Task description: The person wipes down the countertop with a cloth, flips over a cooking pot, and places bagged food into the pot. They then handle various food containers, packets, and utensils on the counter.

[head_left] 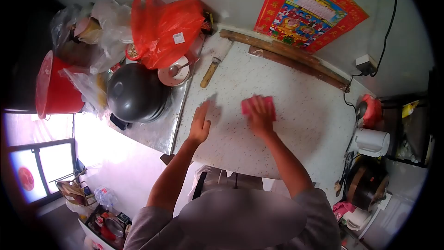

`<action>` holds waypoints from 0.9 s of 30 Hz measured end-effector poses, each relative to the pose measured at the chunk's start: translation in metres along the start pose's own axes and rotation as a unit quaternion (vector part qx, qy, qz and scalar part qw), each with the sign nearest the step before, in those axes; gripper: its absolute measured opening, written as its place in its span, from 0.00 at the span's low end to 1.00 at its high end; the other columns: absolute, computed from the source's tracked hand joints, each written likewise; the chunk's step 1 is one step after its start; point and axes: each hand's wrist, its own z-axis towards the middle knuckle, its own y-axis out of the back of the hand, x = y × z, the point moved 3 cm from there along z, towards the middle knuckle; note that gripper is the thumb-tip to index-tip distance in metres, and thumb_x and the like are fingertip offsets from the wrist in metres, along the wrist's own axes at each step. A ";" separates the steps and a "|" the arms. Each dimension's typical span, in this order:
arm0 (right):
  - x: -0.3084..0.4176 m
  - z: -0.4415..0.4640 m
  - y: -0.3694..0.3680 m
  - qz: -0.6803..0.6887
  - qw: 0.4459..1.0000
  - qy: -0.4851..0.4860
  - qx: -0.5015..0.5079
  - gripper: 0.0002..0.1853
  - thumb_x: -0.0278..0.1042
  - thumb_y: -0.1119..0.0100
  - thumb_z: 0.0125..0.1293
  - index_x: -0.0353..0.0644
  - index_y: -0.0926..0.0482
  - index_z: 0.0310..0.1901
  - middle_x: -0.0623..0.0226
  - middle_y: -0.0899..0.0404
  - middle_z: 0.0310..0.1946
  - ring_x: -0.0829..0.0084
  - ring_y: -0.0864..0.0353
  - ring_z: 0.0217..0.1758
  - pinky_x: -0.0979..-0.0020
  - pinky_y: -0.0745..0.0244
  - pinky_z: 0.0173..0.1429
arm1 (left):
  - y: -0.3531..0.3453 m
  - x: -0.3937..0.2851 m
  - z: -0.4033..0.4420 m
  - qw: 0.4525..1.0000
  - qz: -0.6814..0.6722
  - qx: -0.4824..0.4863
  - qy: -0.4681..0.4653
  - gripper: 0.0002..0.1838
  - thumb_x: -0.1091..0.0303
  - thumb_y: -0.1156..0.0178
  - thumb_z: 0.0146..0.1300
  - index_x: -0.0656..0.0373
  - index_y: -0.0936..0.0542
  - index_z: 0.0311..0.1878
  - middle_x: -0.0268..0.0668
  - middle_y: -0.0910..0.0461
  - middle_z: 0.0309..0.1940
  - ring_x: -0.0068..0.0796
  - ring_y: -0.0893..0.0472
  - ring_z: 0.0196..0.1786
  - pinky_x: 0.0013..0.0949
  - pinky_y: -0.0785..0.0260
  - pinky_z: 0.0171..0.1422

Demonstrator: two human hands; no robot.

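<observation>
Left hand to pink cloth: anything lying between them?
No object there: between the left hand and the pink cloth, the head view shows only speckled tabletop. Can't tell whether the specks are pattern or crumbs.

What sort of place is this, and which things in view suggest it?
Probably a kitchen or similar food-preparation corner: a large dark rounded vessel, a bowl with a spoon-like utensil in it, and a speckled worktop, where the right hand rests on a red cloth.
</observation>
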 end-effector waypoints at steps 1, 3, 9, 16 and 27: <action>-0.004 0.000 0.002 0.010 0.996 -0.042 -0.075 0.26 0.39 0.44 0.66 0.52 0.34 0.66 0.59 0.43 0.71 0.54 0.49 0.76 0.42 0.51 0.72 | 0.003 0.002 -0.013 1.000 0.024 -0.009 -0.008 0.39 0.72 0.55 0.52 0.61 0.42 0.73 0.53 0.41 0.71 0.52 0.45 0.75 0.48 0.59 0.79; 0.027 -0.003 -0.021 0.024 0.992 -0.081 -0.089 0.27 0.39 0.45 0.65 0.52 0.34 0.67 0.59 0.41 0.70 0.53 0.48 0.76 0.40 0.53 0.73 | 0.003 0.006 -0.036 0.997 0.069 -0.022 -0.022 0.38 0.72 0.54 0.51 0.64 0.40 0.71 0.56 0.40 0.69 0.56 0.44 0.74 0.51 0.58 0.78; 0.150 -0.107 -0.038 0.131 0.979 0.154 -0.014 0.23 0.42 0.45 0.65 0.53 0.29 0.62 0.58 0.35 0.66 0.54 0.42 0.73 0.43 0.54 0.74 | -0.012 0.016 -0.079 0.993 0.099 -0.049 -0.040 0.39 0.71 0.53 0.51 0.66 0.41 0.71 0.53 0.42 0.71 0.53 0.46 0.75 0.54 0.60 0.78; 0.037 -0.124 -0.011 0.056 0.998 0.007 -0.034 0.28 0.38 0.40 0.60 0.54 0.31 0.64 0.60 0.39 0.69 0.54 0.45 0.74 0.40 0.52 0.72 | -0.026 -0.001 -0.101 0.986 0.162 0.010 -0.037 0.42 0.71 0.50 0.48 0.62 0.42 0.72 0.50 0.45 0.73 0.49 0.49 0.77 0.55 0.64 0.79; 0.053 -0.224 -0.027 0.078 0.996 0.019 -0.037 0.27 0.40 0.37 0.60 0.52 0.28 0.62 0.60 0.34 0.66 0.54 0.41 0.72 0.45 0.51 0.73 | -0.074 -0.029 -0.122 0.976 0.174 0.076 -0.105 0.41 0.67 0.46 0.52 0.61 0.43 0.73 0.48 0.48 0.75 0.47 0.51 0.78 0.55 0.65 0.79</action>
